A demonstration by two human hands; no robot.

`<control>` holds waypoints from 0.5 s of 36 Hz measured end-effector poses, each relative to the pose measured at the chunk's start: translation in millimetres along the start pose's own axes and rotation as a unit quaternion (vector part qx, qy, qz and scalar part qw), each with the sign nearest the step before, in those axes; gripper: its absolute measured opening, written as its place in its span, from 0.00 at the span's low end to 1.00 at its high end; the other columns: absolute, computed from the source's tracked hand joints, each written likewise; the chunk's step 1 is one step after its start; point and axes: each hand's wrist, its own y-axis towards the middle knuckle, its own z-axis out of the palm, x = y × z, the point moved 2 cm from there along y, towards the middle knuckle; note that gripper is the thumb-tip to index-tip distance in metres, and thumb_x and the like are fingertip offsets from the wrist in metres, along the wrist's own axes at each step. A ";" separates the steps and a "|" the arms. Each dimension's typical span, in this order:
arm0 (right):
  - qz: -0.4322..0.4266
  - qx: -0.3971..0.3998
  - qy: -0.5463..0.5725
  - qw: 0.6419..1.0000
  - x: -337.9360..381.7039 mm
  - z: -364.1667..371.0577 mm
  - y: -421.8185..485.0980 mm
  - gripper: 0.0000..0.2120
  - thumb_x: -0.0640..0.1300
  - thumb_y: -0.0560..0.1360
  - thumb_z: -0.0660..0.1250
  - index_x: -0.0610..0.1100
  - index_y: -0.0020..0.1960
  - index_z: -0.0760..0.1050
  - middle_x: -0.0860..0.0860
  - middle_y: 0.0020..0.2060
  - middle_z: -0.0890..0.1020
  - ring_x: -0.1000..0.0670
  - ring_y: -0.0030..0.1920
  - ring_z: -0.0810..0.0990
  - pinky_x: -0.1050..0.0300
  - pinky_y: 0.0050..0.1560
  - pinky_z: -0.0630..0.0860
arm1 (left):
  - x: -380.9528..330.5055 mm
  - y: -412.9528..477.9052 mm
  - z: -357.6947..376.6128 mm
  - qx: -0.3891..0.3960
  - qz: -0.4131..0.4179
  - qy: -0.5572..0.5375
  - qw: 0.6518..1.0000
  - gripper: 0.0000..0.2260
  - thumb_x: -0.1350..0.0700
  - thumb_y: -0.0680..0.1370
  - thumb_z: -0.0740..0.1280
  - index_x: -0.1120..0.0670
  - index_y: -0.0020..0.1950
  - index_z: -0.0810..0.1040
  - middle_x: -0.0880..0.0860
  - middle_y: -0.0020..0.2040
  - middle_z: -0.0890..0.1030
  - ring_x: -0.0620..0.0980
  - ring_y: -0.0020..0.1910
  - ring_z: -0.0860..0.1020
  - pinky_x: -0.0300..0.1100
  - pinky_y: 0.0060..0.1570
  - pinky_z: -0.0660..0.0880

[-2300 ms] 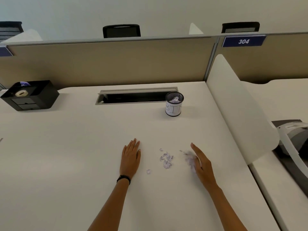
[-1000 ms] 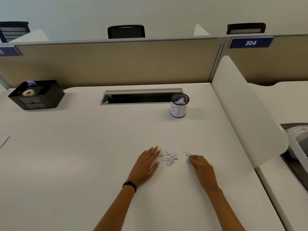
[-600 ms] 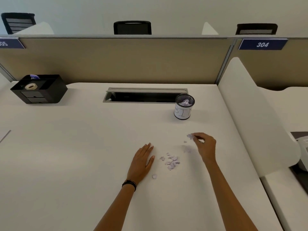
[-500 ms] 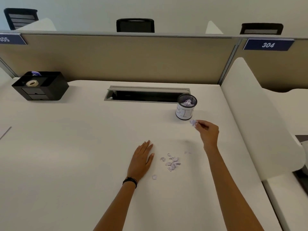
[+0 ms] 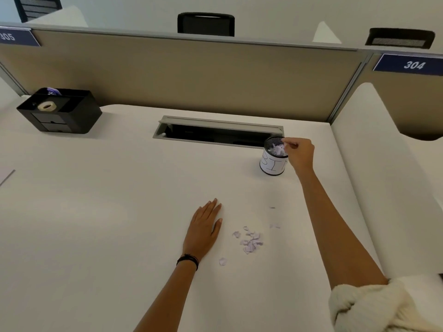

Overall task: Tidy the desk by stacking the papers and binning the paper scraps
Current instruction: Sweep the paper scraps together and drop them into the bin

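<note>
Above the bin (image 5: 273,164), the right hand (image 5: 299,154) pinches scraps (image 5: 279,147) to drop; the left hand (image 5: 203,228) lies spread beside the leftover pile (image 5: 250,242).

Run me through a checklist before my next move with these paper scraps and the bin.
1. Fingertips of right hand over the mouth of the bin: ok.
2. Scraps pinched in its fingers: cannot tell.
3. Bin upright on the desk: ok.
4. Room left in bin: cannot tell; paper shows near its rim.
5. Desk free of scraps: not ok; a scrap pile lies beside the left hand.
6. Left hand flat, holding nothing: ok.
</note>
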 end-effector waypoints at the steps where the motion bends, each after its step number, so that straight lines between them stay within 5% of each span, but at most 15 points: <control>1: -0.018 0.002 -0.017 1.000 0.8 0.6 -0.5 0.11 0.30 0.74 0.62 0.34 0.53 0.80 0.38 0.51 0.82 0.43 0.51 0.80 0.67 0.50 0.71 | -0.2 0.3 -0.1 -0.001 0.001 0.000 1.000 0.26 0.43 0.79 0.42 0.49 0.75 0.58 0.46 0.75 0.57 0.43 0.73 0.56 0.37 0.72 0.45; 6: -0.092 -0.047 -0.016 0.994 0.0 -1.7 -17.3 0.12 0.28 0.74 0.60 0.35 0.51 0.80 0.40 0.53 0.81 0.47 0.54 0.79 0.58 0.56 0.76 | -2.6 -0.1 -0.7 -0.004 0.002 -0.006 1.000 0.26 0.43 0.78 0.41 0.50 0.75 0.57 0.46 0.75 0.56 0.43 0.74 0.55 0.37 0.72 0.44; 11: -0.113 -0.070 0.006 0.991 -5.3 -2.4 -35.5 0.10 0.28 0.74 0.61 0.34 0.51 0.80 0.39 0.50 0.82 0.52 0.50 0.77 0.79 0.51 0.69 | -4.0 -1.0 -3.4 -0.006 0.002 -0.010 1.000 0.27 0.43 0.78 0.42 0.51 0.75 0.58 0.47 0.75 0.57 0.44 0.74 0.56 0.38 0.72 0.45; 18: -0.097 -0.072 0.022 0.992 -9.6 -7.8 -35.8 0.11 0.29 0.74 0.61 0.34 0.52 0.79 0.39 0.51 0.82 0.45 0.52 0.79 0.77 0.51 0.70 | -3.0 -1.3 -2.0 0.000 0.000 -0.004 1.000 0.27 0.43 0.78 0.41 0.50 0.75 0.58 0.46 0.75 0.57 0.44 0.74 0.55 0.36 0.71 0.43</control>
